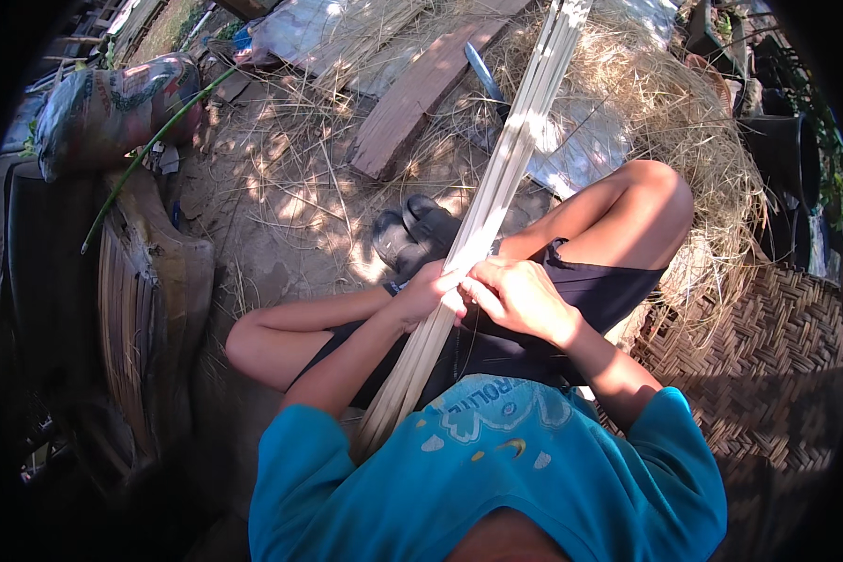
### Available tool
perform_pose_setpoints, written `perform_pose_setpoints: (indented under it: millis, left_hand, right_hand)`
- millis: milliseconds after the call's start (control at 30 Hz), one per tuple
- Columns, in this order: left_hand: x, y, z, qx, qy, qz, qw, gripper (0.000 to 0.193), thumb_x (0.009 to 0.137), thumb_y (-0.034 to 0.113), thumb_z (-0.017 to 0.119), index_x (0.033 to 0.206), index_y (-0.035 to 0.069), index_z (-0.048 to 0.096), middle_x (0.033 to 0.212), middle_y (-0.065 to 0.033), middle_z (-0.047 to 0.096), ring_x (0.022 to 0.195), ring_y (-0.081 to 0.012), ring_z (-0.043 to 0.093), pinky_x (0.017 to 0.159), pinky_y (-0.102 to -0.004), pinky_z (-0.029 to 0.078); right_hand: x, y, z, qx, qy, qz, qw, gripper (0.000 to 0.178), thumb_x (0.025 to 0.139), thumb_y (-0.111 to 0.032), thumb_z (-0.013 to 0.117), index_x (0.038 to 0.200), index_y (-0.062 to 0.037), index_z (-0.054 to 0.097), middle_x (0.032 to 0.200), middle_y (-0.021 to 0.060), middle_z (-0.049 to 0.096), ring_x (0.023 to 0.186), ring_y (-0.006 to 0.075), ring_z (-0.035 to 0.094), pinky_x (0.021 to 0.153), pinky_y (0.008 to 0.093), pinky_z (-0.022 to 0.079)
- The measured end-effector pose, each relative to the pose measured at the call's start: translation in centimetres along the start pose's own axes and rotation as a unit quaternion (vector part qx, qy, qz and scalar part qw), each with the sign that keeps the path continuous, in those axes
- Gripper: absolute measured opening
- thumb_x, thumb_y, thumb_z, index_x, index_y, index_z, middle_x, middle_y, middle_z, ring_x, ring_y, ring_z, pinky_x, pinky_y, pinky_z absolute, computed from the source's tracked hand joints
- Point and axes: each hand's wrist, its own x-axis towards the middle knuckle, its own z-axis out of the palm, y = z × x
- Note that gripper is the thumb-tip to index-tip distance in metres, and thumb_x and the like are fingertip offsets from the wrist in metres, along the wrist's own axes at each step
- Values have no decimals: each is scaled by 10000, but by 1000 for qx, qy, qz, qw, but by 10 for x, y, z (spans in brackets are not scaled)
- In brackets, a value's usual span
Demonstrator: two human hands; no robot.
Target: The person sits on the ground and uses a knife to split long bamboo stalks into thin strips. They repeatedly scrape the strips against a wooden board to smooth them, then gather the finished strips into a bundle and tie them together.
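A long bundle of pale, thin split strips (504, 178), which look like bamboo, slants across my lap, from beside my left side up to the top edge. My left hand (428, 295) is wrapped round the bundle near its lower middle. Close against it, on the bundle's right side, my right hand (518, 292) has its fingers bent and pinched together. What those right fingertips hold is hidden or too small to tell. The two hands almost touch. Beyond them, dark footwear (417, 228) shows at my crossed legs.
A wooden plank (421, 98) and a blade-like tool (482, 72) lie ahead. Dry straw (660, 103) is heaped at the far right, above a woven mat (745, 361). Leftward stand a worn wooden block (173, 281), a filled sack (122, 108) and a green stalk (150, 142).
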Motion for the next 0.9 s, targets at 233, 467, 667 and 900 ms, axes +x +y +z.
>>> perform_pose_setpoints:
  millis: [233,467,667,900]
  left_hand:
    - [12,-13,-14,-19,-61,51,997,349,1048,343,510,1163,25,596,839,-65,648,671,-144,662,566,-293,564]
    - [19,-28,-19,11,-10,46,999,343,1052,329,525,1222,32,509,894,-72,628,657,-135,661,565,-298,591]
    - [19,-47,-26,89,114,76,987,440,995,184,642,1308,-44,433,1065,-107,663,907,-158,675,748,-314,575]
    - [-6,-55,-27,92,69,139,984,457,992,101,604,1411,-42,493,1241,-62,638,1105,-111,613,941,-275,494]
  right_hand:
    - [5,5,20,540,-72,101,833,221,1032,-151,566,1063,44,667,912,80,688,808,129,649,737,281,535]
    - [11,16,32,332,64,115,934,145,1007,-114,588,1073,6,634,858,107,696,794,118,663,740,273,532]
    - [18,15,31,202,113,134,964,113,982,-100,601,1019,-1,641,824,142,716,733,262,722,686,358,568]
    - [17,36,18,-74,11,-64,995,107,886,-56,643,963,10,678,791,204,660,703,395,665,633,451,530]
